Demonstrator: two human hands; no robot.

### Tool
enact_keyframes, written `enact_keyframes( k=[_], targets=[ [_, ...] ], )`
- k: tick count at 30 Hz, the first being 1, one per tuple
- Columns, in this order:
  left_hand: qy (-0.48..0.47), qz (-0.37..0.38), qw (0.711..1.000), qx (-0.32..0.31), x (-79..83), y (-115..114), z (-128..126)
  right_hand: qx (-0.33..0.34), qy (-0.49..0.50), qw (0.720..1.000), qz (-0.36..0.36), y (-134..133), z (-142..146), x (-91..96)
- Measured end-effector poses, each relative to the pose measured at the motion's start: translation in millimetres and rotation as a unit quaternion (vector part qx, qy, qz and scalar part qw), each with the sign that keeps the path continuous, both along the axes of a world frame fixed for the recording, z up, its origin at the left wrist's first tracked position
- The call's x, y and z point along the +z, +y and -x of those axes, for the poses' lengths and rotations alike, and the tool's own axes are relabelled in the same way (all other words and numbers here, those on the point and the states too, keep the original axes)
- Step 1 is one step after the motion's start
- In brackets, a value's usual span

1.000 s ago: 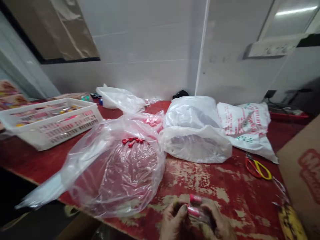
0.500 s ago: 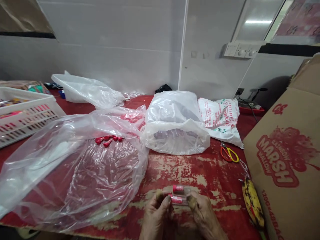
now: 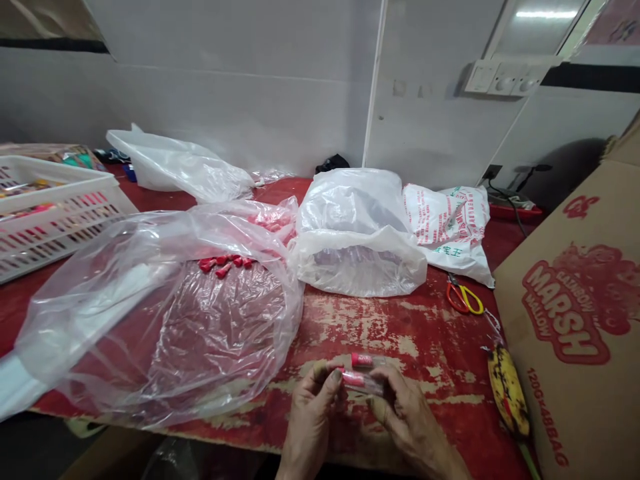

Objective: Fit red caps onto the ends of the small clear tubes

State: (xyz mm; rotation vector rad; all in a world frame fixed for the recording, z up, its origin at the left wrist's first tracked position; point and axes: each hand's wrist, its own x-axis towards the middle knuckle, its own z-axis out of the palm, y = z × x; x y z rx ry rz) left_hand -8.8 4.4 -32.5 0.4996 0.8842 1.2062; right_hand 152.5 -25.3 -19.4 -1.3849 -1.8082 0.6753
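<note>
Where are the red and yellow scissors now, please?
In the head view, the scissors lie on the right part of the red table, just below the white printed sack, with the cardboard box to their right.

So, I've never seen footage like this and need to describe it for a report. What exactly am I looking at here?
This view comes from one camera worn on a person's head, looking forward and down. There is no machine: at the bottom, the person's left hand and right hand hold two small clear tubes with pink ends between them. On the worn red table lie a large clear plastic bag with small red pieces at its far part, orange-and-yellow scissors, a spotted banana and a white plastic basket. A cardboard carton stands at right.
</note>
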Motion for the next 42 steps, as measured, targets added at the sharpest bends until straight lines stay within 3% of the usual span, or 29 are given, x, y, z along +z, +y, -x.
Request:
enact_keyframes(
  k=[4, 9, 14, 19, 24, 30, 34, 39, 42],
  targets=[
    [0.005, 0.004, 1.0, -0.018, -2.3, -2.1, 2.6, -0.047, -0.012, 0.999, 0.022, 0.8, 1.3, -4.7],
    [0.029, 0.002, 1.0, 0.01, -6.7, -1.0, 5.5, 0.0, -0.021, 1.0, -0.003, 2.5, 2.8, -3.5],
    [0.024, 0.012, 1.0, -0.01, -3.4, -1.7, 1.9, -0.047, -0.003, 0.998, 0.044, 3.0, 0.5, -5.2],
    [0.012, 0.044, 0.999, 0.027, 1.4, 1.1, -1.3, -0.004, -0.011, 1.0, 0.019, 3.6, -1.7, -6.0],
    [0.024, 0.03, 0.999, -0.002, -2.7, 2.2, -1.9, -0.048, -0.005, 0.997, 0.054, 3.7, -2.7, -8.1],
    [0.032, 0.009, 0.999, 0.005, -3.8, 0.3, -4.0, -0.002, -0.015, 0.999, 0.04, 3.9, -4.6, -5.9],
    [0.039, -0.002, 0.999, -0.001, -6.4, 0.1, -5.4, -0.046, -0.006, 0.995, 0.087, 4.0, -7.1, -7.5],
    [0.041, 0.001, 0.999, 0.002, -9.1, -0.5, -7.0, -0.005, 0.013, 0.998, 0.064, 3.1, -8.1, -8.1],
    [0.038, 0.009, 0.999, -0.003, -10.8, -1.5, -9.0, -0.041, -0.005, 0.996, 0.083, 2.7, -7.6, -11.4]
  ],
)
